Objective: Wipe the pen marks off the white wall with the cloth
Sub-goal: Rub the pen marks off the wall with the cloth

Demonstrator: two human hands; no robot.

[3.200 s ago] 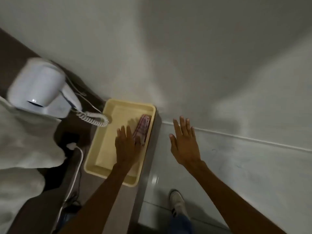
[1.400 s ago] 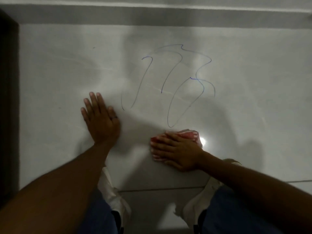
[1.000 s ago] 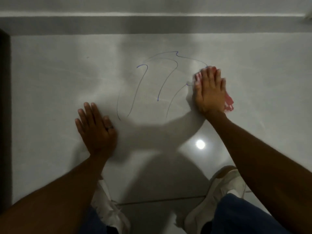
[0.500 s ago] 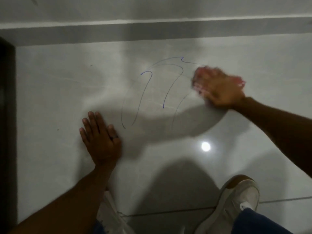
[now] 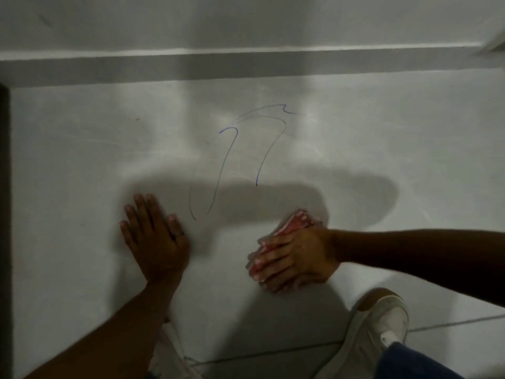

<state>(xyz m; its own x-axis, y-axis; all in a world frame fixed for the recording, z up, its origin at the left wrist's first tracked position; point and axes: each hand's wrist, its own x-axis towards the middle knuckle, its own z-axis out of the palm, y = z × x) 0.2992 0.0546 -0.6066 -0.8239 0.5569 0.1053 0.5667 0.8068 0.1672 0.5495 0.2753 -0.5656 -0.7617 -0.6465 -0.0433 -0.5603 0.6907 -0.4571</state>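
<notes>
Blue pen marks (image 5: 235,157) curve across the middle of the white wall (image 5: 82,160), above and between my hands. The red-and-white checked cloth (image 5: 296,221) lies flat on the wall under my right hand (image 5: 289,258), which presses on it below and to the right of the marks, fingers pointing left. My left hand (image 5: 154,239) rests flat on the bare wall with fingers spread, a ring on one finger, just left of the lowest stroke. The wall to the right of the remaining strokes shows no ink.
A grey ledge (image 5: 246,67) runs across the wall above the marks. A dark vertical edge (image 5: 5,214) borders the wall on the far left. Below are the floor tiles and my white shoes (image 5: 379,326).
My right hand has swept the cloth from the upper right of the marks down to below them. The right-hand loops of the scribble are gone. My left hand has stayed in place.
</notes>
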